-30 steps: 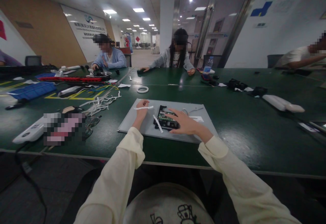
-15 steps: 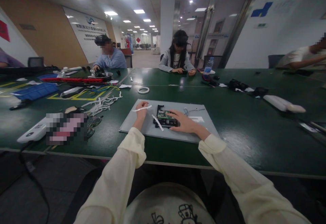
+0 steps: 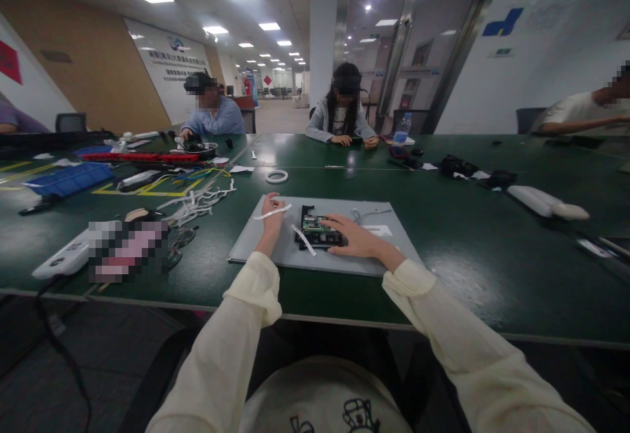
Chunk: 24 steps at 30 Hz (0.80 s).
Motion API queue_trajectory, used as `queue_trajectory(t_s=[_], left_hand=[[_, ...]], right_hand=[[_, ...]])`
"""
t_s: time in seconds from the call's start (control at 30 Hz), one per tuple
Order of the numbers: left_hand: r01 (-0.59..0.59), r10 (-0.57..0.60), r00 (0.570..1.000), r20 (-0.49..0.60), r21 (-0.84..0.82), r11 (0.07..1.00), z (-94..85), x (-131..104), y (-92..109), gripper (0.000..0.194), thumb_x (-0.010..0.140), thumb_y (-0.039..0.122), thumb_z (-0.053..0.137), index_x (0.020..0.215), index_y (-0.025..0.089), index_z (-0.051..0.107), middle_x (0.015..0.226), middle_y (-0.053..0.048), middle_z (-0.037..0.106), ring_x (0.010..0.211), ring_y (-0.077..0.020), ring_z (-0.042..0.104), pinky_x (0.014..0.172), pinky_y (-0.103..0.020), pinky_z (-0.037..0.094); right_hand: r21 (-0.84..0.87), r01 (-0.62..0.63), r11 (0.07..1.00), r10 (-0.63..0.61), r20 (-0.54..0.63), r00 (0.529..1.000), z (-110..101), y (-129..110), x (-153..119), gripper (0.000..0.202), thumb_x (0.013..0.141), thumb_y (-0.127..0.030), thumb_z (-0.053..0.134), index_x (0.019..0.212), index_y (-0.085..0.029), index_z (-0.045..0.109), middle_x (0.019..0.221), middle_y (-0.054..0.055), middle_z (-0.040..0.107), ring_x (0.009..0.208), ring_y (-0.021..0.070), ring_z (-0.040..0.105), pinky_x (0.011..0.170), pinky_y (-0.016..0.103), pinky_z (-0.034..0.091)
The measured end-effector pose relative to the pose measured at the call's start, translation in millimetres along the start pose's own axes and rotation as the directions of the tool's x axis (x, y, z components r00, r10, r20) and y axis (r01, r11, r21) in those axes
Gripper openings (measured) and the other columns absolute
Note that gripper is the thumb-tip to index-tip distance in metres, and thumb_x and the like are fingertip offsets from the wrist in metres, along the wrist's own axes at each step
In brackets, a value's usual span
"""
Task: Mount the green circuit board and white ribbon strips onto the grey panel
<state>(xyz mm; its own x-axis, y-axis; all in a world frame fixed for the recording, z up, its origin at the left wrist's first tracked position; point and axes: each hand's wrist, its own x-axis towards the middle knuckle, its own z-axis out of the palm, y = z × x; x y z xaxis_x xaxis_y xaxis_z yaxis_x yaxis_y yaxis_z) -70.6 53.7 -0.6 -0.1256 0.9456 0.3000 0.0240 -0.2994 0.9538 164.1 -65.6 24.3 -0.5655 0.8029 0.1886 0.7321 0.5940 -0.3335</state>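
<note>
On a grey flat panel (image 3: 256, 249) lies a black frame with a green circuit board (image 3: 315, 227). My right hand (image 3: 357, 236) rests over its right side, fingers across the board and thumb at the near edge, gripping it. To the left of the board is my left hand (image 3: 272, 223), fingers curled in a pinch. A thin white strip (image 3: 283, 210) crosses that hand and appears held by it; the exact contact is hard to see. Another white strip (image 3: 304, 241) slants over the frame's left corner. Behind my right hand, a grey cable (image 3: 369, 212) and a white label (image 3: 382, 230) show on the panel.
A white ring-shaped roll (image 3: 276, 176) lies beyond the panel. Leftward are loose white strips (image 3: 197, 200), eyeglasses (image 3: 181, 237), a white power strip (image 3: 73, 249) and a blue tray (image 3: 69, 178). A white elongated object (image 3: 546, 202) lies at right. Other people sit around the green table.
The view has shifted very slightly. Both hands, the circuit board unit and the white strips keep nearly the same places.
</note>
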Motion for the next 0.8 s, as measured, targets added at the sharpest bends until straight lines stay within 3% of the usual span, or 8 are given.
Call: queue_trajectory(t_s=[0.2, 0.43, 0.53, 0.67, 0.73, 0.8], left_hand=[[0.059, -0.007, 0.978, 0.210, -0.245, 0.968, 6.2, -6, 23, 0.031, 0.068, 0.025, 0.060, 0.099, 0.021, 0.054, 0.064, 0.005, 0.047, 0.058, -0.0088, 0.050, 0.054, -0.019, 0.039], [0.222, -0.021, 0.866, 0.499, -0.348, 0.911, 7.1, -20, 42, 0.029, 0.068, 0.026, 0.064, 0.096, 0.019, 0.059, 0.064, 0.004, 0.047, 0.059, -0.0071, 0.048, 0.058, -0.019, 0.039], [0.247, 0.032, 0.753, 0.657, -0.328, 0.912, 8.0, -28, 52, 0.032, 0.068, 0.024, 0.066, 0.099, 0.018, 0.060, 0.065, 0.004, 0.048, 0.060, -0.0079, 0.049, 0.060, -0.020, 0.039], [0.269, 0.040, 0.534, 0.845, -0.214, 0.939, 11.6, -41, 61, 0.037, 0.066, 0.027, 0.069, 0.100, 0.016, 0.060, 0.062, 0.003, 0.050, 0.058, -0.0093, 0.049, 0.060, -0.023, 0.039], [0.262, 0.017, 0.451, 0.893, -0.151, 0.953, 13.0, -45, 63, 0.041, 0.065, 0.030, 0.071, 0.101, 0.016, 0.060, 0.060, 0.003, 0.050, 0.057, -0.0103, 0.050, 0.060, -0.024, 0.040], [0.240, 0.002, 0.406, 0.914, -0.109, 0.965, 13.2, -48, 64, 0.044, 0.064, 0.033, 0.072, 0.102, 0.015, 0.061, 0.058, 0.003, 0.050, 0.056, -0.0111, 0.050, 0.059, -0.024, 0.040]], right_hand=[[0.016, 0.003, 1.000, -0.003, -0.014, 1.000, 0, 0, 0, 0.078, 0.079, -0.057, 0.054, 0.142, -0.026, 0.023, 0.145, 0.007, 0.020, 0.130, 0.0265, 0.024, 0.105, 0.043, 0.026], [0.029, -0.020, 0.999, 0.020, -0.029, 0.999, 0, 0, -1, 0.081, 0.077, -0.060, 0.055, 0.143, -0.026, 0.021, 0.145, 0.007, 0.020, 0.130, 0.0263, 0.023, 0.106, 0.044, 0.024], [0.082, -0.021, 0.996, 0.032, -0.143, 0.989, -1, -1, 0, 0.072, 0.083, -0.058, 0.047, 0.142, -0.026, 0.022, 0.145, 0.006, 0.021, 0.131, 0.0249, 0.023, 0.107, 0.044, 0.022], [0.290, 0.007, 0.957, 0.094, -0.334, 0.938, -2, -6, 3, 0.060, 0.089, -0.054, 0.037, 0.140, -0.024, 0.028, 0.141, 0.007, 0.030, 0.129, 0.0220, 0.028, 0.107, 0.041, 0.023], [0.393, 0.013, 0.919, 0.137, -0.350, 0.927, -3, -11, 5, 0.055, 0.089, -0.053, 0.037, 0.136, -0.022, 0.037, 0.136, 0.007, 0.038, 0.124, 0.0226, 0.035, 0.104, 0.040, 0.028], [0.459, 0.003, 0.888, 0.161, -0.317, 0.935, -3, -14, 7, 0.049, 0.089, -0.052, 0.040, 0.125, -0.020, 0.051, 0.125, 0.007, 0.050, 0.115, 0.0235, 0.045, 0.098, 0.039, 0.034]])
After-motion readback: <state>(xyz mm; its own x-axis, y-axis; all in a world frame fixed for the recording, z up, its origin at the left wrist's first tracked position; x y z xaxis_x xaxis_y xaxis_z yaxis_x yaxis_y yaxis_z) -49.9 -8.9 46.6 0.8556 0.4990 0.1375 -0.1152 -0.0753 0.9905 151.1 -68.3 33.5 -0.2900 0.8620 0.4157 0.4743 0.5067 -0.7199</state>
